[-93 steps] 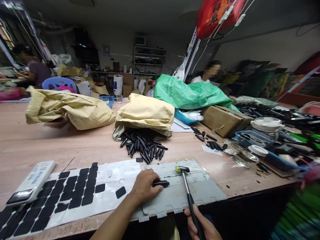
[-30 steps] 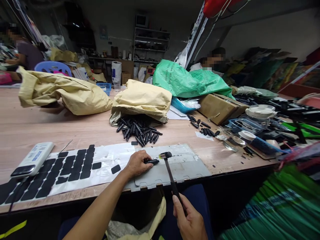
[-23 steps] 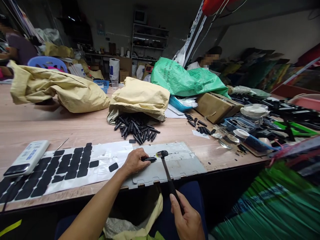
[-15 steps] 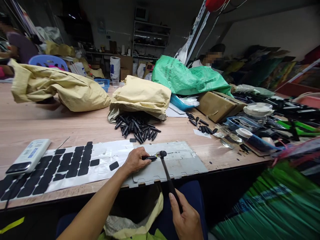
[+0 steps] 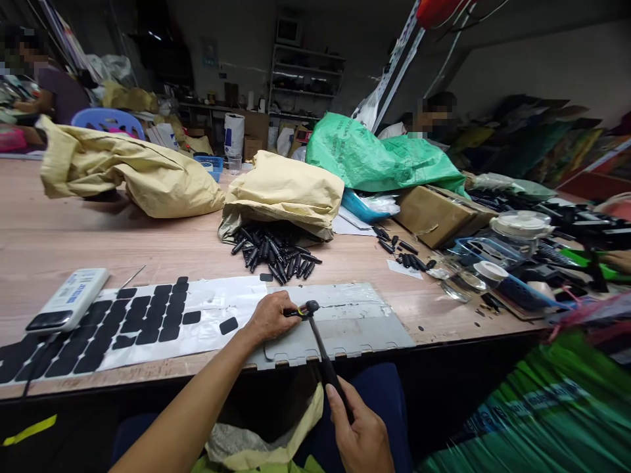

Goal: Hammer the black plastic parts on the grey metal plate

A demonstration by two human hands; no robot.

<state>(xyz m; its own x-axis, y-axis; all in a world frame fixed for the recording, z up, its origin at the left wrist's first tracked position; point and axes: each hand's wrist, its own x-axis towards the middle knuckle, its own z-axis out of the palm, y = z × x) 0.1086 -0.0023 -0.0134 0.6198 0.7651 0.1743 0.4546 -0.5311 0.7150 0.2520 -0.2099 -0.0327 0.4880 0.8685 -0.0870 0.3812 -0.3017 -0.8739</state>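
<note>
The room is dim toward the back, while light falls on the wood-grained table [image 5: 172, 246]. A metal shelf rack [image 5: 308, 68] stands by the shadowy back wall [image 5: 241, 49], a blue chair [image 5: 107, 120] beyond the table's far edge; a pale metal post [image 5: 401, 56] slants upward.

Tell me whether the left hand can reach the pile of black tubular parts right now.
Probably yes: the pile of black tubular parts lies just beyond the left hand, with nothing visible blocking the way. That hand already holds one black part near the hammer, though.
</note>
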